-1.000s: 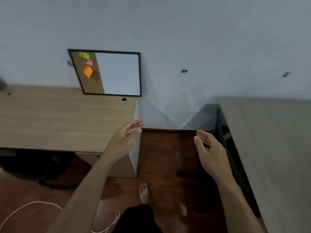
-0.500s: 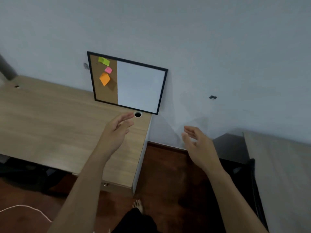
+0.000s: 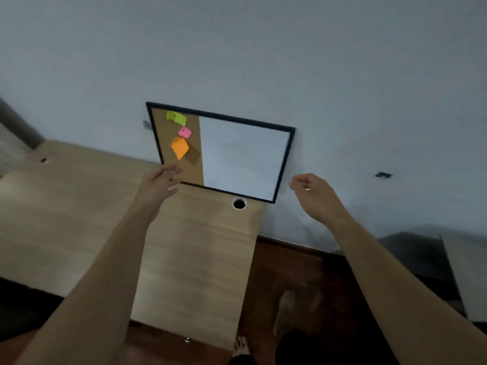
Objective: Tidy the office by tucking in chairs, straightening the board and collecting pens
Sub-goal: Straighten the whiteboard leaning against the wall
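Observation:
A black-framed board (image 3: 242,156), part cork and part whiteboard, leans tilted against the wall on the back of a wooden desk (image 3: 87,219). Green, pink and orange notes are pinned to its cork strip. My left hand (image 3: 158,185) is raised with fingers apart, its fingertips at the board's lower left corner. My right hand (image 3: 313,196) hovers just right of the board's lower right corner, fingers curled and apart, holding nothing. No pens or chairs are in view.
A round cable hole (image 3: 239,203) sits in the desk under the board. A second desk (image 3: 466,272) shows at the right edge, with dark wooden floor (image 3: 290,272) between the two. My bare feet stand on the floor below.
I have stepped closer to the desk and board. Both hands rose from the desk's corner to either side of the board's lower edge.

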